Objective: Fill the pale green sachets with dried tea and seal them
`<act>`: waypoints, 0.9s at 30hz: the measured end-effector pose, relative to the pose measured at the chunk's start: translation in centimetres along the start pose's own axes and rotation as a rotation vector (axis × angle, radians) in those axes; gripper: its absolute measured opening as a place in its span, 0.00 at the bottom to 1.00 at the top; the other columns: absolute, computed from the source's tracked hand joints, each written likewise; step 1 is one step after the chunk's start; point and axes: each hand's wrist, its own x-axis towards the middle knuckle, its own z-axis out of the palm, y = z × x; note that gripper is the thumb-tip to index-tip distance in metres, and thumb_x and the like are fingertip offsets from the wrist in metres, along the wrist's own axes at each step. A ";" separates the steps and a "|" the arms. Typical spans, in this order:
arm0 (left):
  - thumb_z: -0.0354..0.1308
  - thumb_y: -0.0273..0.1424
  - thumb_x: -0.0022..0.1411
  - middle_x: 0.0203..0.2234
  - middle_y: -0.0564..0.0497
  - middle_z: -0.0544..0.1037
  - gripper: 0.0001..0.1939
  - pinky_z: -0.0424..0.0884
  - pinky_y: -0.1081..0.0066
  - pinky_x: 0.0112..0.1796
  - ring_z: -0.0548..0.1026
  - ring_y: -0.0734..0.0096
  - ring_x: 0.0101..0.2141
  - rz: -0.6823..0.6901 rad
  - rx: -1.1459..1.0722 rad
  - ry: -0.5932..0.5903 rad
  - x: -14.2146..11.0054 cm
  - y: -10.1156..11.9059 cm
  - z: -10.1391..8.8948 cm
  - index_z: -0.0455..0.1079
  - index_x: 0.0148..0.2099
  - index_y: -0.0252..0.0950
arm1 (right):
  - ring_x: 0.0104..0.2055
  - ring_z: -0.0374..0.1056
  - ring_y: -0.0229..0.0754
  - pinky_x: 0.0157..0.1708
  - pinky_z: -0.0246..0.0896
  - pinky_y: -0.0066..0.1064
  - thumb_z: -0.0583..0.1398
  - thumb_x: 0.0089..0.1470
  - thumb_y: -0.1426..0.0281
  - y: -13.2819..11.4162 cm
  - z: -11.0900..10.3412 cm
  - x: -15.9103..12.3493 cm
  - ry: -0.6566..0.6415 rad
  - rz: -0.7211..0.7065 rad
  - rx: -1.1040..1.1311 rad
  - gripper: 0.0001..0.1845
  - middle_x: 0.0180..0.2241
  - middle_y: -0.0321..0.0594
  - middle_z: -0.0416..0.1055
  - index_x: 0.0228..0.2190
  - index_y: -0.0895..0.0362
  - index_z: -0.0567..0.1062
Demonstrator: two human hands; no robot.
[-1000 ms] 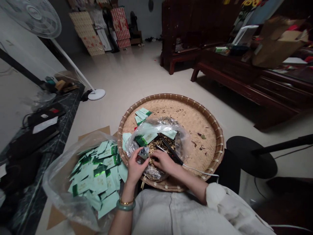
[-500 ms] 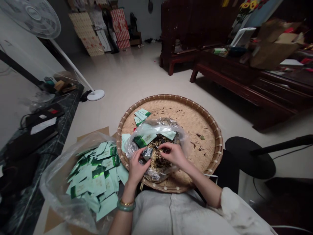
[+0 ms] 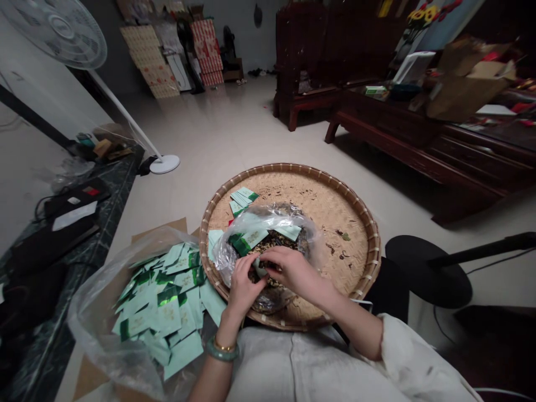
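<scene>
A round woven bamboo tray (image 3: 360, 223) rests on my lap. On it lies a clear plastic bag (image 3: 228, 251) of loose dried tea (image 3: 274, 240) with a few green sachets on top. My left hand (image 3: 245, 285) is closed on a small silvery sachet (image 3: 258, 269) at the bag's near edge. My right hand (image 3: 293, 271) is pinched at the mouth of that sachet, fingers together and touching the left hand. What the right fingers hold is hidden.
A large plastic bag of green sachets (image 3: 163, 301) sits on cardboard at my left. A few sachets (image 3: 243, 198) lie on the tray's far side. A white fan (image 3: 58, 28) stands at the left, dark wooden furniture (image 3: 419, 134) at the right, a black stand base (image 3: 427, 271) beside me.
The right hand moved from over the tea pile left to the sachet held by the left hand. The black tool and cord seen a second ago are out of sight.
</scene>
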 end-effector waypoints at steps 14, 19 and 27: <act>0.61 0.24 0.51 0.46 0.45 0.74 0.25 0.67 0.55 0.49 0.70 0.58 0.48 0.047 -0.036 0.009 -0.3 -0.2 -0.3 0.64 0.53 0.38 | 0.42 0.70 0.41 0.41 0.66 0.32 0.55 0.54 0.77 0.7 -0.9 -0.6 0.263 0.098 0.151 0.13 0.39 0.43 0.74 0.40 0.56 0.75; 0.61 0.25 0.52 0.47 0.44 0.74 0.24 0.67 0.54 0.50 0.71 0.57 0.48 0.101 -0.035 0.072 -0.7 -0.7 -0.7 0.64 0.52 0.38 | 0.31 0.71 0.39 0.32 0.62 0.27 0.57 0.53 0.75 3.1 0.4 -2.2 -0.123 0.323 0.014 0.08 0.30 0.40 0.77 0.33 0.58 0.77; 0.62 0.30 0.53 0.45 0.43 0.74 0.23 0.69 0.56 0.48 0.72 0.59 0.46 0.027 -0.008 0.174 -0.4 -1.3 -2.0 0.66 0.52 0.36 | 0.42 0.71 0.46 0.38 0.59 0.28 0.60 0.51 0.73 4.2 4.0 -2.9 -0.399 0.396 -0.296 0.11 0.39 0.46 0.75 0.39 0.57 0.75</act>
